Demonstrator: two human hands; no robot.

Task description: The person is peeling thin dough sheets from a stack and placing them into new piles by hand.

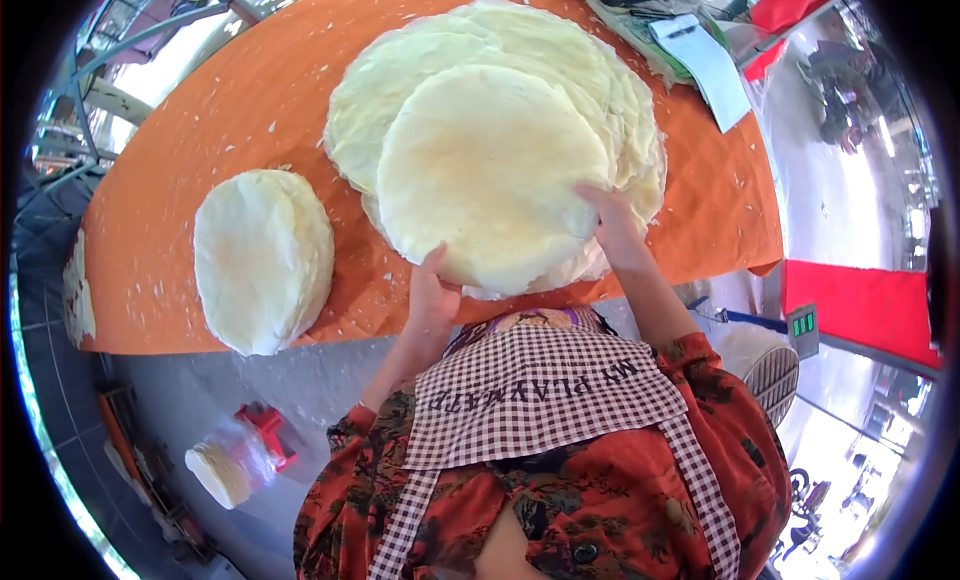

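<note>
Where right hand [614, 218] grips, the sheet [487, 175] extends leftward.

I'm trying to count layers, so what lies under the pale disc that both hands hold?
Beneath the pale disc, a broader pile of thin sheets shows, resting on orange cloth. The disc covers the pile's middle, so what lies there is hidden.
</note>
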